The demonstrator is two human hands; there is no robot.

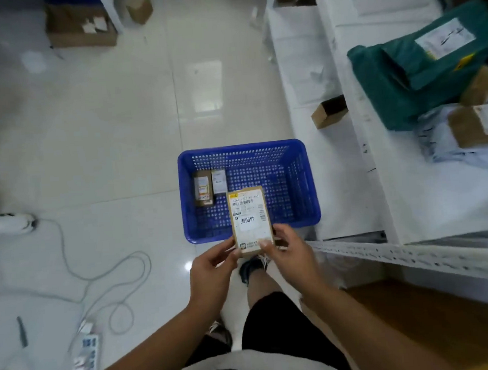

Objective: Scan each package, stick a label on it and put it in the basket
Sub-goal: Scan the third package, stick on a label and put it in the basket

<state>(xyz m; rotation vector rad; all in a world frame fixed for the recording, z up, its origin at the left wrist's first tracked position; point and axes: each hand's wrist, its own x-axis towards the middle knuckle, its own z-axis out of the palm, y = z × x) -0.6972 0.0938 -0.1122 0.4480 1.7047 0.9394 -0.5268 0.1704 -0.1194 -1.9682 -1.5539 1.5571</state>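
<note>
Above the blue basket (308, 186), both hands (211, 269) (293, 256) pinch a labelled package (250, 221).

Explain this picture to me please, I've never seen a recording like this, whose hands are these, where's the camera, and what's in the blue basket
There is no machine here. The single picture comes from a camera worn on a person's head, looking down at their own hands and legs. The left hand and right hand each pinch the near end of a small cardboard package, held seemingly over the near side of a blue basket that stands on the tiled floor. The package carries a barcode label and a white sticker. Two smaller packages already lie at the basket's left side. On the right is a white shelf holding more parcels, among them green bags.
</note>
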